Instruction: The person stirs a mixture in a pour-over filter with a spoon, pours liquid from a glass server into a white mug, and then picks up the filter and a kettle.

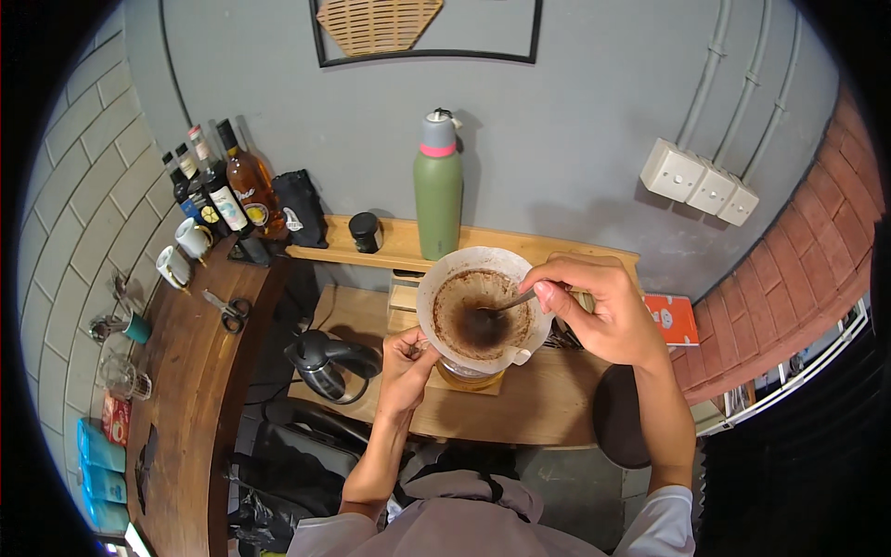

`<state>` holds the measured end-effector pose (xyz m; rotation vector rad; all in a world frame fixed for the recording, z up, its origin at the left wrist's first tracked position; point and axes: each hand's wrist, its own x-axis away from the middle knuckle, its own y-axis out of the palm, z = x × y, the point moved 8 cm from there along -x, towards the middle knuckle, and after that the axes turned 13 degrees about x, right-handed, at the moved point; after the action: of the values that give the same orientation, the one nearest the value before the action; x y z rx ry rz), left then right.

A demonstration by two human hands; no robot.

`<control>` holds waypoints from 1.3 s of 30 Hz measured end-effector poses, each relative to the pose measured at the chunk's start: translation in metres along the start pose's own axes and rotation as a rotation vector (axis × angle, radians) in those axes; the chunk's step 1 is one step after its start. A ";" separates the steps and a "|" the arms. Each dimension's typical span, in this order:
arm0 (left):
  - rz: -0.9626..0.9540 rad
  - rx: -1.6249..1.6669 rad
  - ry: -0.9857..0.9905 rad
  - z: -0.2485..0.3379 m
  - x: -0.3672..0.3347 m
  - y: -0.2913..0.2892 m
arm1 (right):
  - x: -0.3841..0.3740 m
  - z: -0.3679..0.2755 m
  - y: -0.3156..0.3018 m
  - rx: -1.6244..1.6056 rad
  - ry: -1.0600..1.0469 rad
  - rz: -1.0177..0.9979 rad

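Note:
A cone-shaped paper coffee filter (483, 261) sits open in a coffee dripper (522, 356), whose small pale tab shows at the lower right. Wet brown coffee grounds (481, 328) coat its walls, with dark liquid pooled at the bottom. Under it, part of a glass vessel (469, 376) with amber liquid is visible. My right hand (603, 311) pinches the handle of a spoon (513, 300), its tip down in the coffee. My left hand (408, 369) is closed at the dripper's lower left side, steadying it; its exact grip is partly hidden.
A black kettle (336, 362) stands left on the wooden table (548, 408). Behind are a green bottle (438, 190) and a black jar (366, 232) on a ledge. The left counter (186, 390) holds scissors (232, 314), mugs (174, 266) and several bottles. A round black stool (620, 418) is right.

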<state>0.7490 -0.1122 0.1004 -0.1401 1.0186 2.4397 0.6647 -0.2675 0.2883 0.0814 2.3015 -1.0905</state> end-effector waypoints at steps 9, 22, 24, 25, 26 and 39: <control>0.061 -0.069 0.029 0.010 0.012 -0.019 | -0.009 0.006 0.009 -0.115 0.057 0.071; 0.096 -0.052 0.016 -0.005 0.027 -0.018 | 0.007 0.014 0.017 -0.098 0.183 0.099; 0.106 -0.061 0.024 -0.008 0.028 -0.020 | 0.011 0.011 0.022 -0.099 0.171 0.058; 0.115 -0.070 0.035 -0.008 0.029 -0.021 | 0.011 0.009 0.022 -0.105 0.201 0.066; 0.115 -0.070 0.033 -0.010 0.029 -0.022 | 0.013 0.009 0.023 -0.108 0.232 0.076; 0.189 -0.122 0.041 -0.011 0.032 -0.030 | 0.035 0.041 0.030 -0.386 0.535 0.166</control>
<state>0.7338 -0.0886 0.0648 -0.1403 0.9374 2.6819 0.6645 -0.2841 0.2290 0.4494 2.8761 -0.5668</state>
